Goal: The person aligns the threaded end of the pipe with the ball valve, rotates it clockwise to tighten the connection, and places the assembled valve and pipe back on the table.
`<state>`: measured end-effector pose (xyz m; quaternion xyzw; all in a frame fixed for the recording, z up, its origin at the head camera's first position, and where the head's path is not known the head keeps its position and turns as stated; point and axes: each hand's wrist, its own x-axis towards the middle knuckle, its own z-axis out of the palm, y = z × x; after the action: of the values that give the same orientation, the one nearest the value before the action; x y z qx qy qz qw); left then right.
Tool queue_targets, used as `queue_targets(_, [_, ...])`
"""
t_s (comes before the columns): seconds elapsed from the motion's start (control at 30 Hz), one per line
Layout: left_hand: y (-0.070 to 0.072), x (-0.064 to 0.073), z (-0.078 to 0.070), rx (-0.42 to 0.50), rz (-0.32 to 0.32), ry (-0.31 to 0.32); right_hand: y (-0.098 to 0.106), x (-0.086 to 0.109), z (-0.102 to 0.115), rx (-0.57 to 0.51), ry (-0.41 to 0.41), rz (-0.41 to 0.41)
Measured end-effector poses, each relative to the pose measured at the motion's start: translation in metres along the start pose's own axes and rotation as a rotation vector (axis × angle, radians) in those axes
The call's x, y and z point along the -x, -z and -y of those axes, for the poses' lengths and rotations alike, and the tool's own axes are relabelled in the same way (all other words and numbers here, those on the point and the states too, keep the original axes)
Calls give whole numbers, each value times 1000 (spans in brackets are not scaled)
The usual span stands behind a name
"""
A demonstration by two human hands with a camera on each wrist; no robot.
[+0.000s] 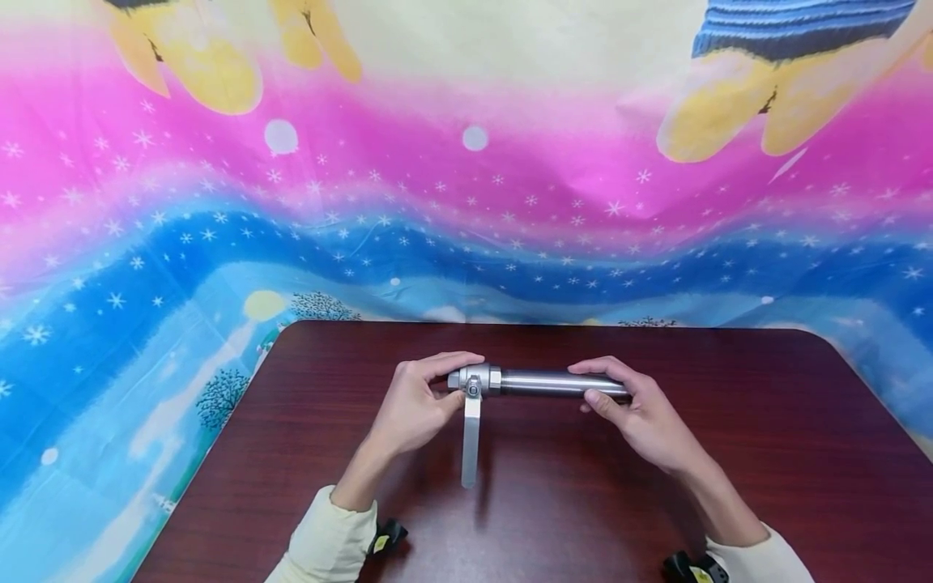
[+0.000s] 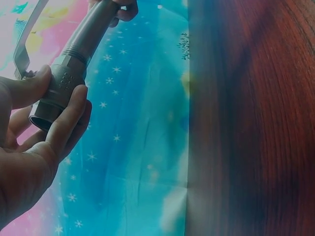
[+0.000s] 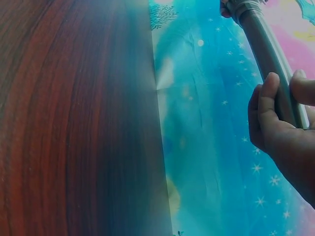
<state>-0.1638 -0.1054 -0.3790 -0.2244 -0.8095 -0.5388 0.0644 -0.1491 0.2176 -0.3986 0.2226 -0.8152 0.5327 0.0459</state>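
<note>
A silver ball valve [image 1: 477,377] and a steel pipe [image 1: 539,383] are joined end to end, held level above the table. My left hand [image 1: 417,405] grips the valve body between thumb and fingers. From the valve, a flat lever handle [image 1: 471,445] points toward me. At the pipe's far right end, my right hand [image 1: 649,417] holds it with the thumb on the near side and fingers over the top. In the left wrist view, the valve's open end [image 2: 43,118] faces the palm, and threads [image 2: 76,51] show where the pipe meets the valve.
A dark red-brown wooden table [image 1: 568,502] lies beneath both hands. Behind it hangs a printed cloth [image 1: 466,210] with snowflakes in pink and blue, reaching down past the table's back edge. Black straps with yellow labels [image 1: 386,537] sit at both wrists by the pale sleeves.
</note>
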Motion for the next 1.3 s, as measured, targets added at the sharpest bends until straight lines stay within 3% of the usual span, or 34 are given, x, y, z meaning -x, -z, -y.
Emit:
queue_targets(0.17, [0, 0, 0, -2, 2, 0, 0, 1, 1, 14, -8, 8])
queue_targets(0.4, [1, -1, 3, -31, -26, -3, -2, 2, 3, -71, 25, 26])
queue_targets(0.77, [1, 0, 4, -3, -8, 2, -2, 2, 3, 32, 22, -12])
queue_targets(1.3, [1, 1, 1, 19, -9, -6, 0, 0, 2, -30, 2, -8])
